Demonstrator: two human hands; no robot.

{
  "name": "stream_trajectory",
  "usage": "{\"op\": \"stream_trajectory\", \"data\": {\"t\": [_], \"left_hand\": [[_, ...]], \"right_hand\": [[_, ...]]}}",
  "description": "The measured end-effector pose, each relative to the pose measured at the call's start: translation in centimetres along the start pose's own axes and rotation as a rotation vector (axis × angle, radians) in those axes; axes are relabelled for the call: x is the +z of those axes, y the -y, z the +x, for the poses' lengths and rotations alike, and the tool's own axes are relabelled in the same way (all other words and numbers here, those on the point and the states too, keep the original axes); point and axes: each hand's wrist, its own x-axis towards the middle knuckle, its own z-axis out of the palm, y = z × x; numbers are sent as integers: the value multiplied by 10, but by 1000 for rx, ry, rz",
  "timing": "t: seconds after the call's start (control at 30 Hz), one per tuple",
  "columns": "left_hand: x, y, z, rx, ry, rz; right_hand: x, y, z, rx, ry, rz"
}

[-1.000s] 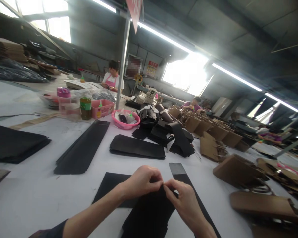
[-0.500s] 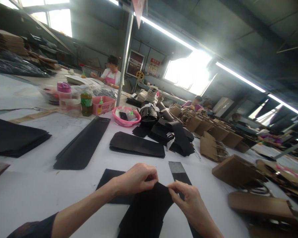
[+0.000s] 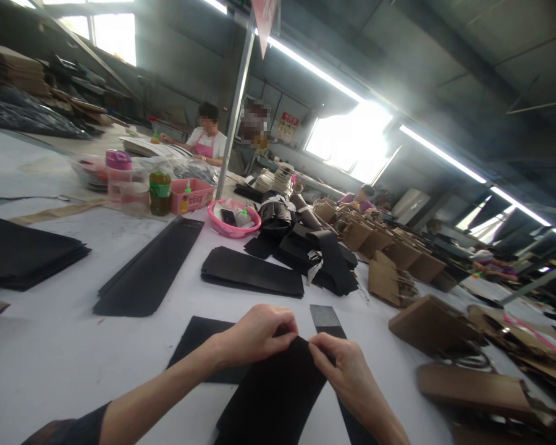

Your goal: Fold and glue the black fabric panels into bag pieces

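Both my hands pinch the far edge of a black sheet [image 3: 273, 389], which bends down toward me. My left hand [image 3: 259, 337] grips its upper left corner, while my right hand [image 3: 338, 361] holds the upper right corner between thumb and fingers. Whether the sheet is paper or card I cannot tell. Beneath my left wrist lies a flat black piece [image 3: 197, 340] on the white table [image 3: 120, 364]. A black strip with a grey end [image 3: 325, 315] runs under my right hand.
Black sheet stacks [image 3: 252, 272] lie beyond my hands, with others to the left. A pink basket [image 3: 234, 232] and pink box [image 3: 192, 196] stand farther back, near a metal pole [image 3: 236, 105]. Brown paper bags [image 3: 435, 324] line the right. A co-worker in a pink apron [image 3: 204, 148] sits across.
My hands have drawn slightly closer together along the sheet's far edge. The view has shifted a little; both hands keep hold of the sheet.
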Motion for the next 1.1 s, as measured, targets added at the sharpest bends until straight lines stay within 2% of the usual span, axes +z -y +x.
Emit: {"op": "stream_trajectory", "data": {"t": [0.13, 0.3, 0.43, 0.6, 0.77, 0.9, 1.0, 1.1], "left_hand": [[4, 11, -3, -44, 1, -76], [15, 20, 0, -140, 17, -310], [20, 18, 2, -149, 13, -390], [25, 12, 2, -126, -20, -375], [22, 17, -7, -191, -51, -581], [25, 21, -26, -224, -66, -482], [38, 25, -42, -203, -5, -434], [53, 34, -57, -211, 129, -352]], "right_hand": [[-3, -3, -7, 53, 5, 96], [-6, -9, -11, 92, 13, 148], [-5, -12, -10, 65, 50, 168], [-2, -5, -7, 33, -1, 44], [-29, -7, -11, 85, -85, 74], [-59, -18, -20, 137, -116, 178], [-72, -24, -27, 172, -161, 254], [-83, -26, -34, 223, -217, 361]]}}
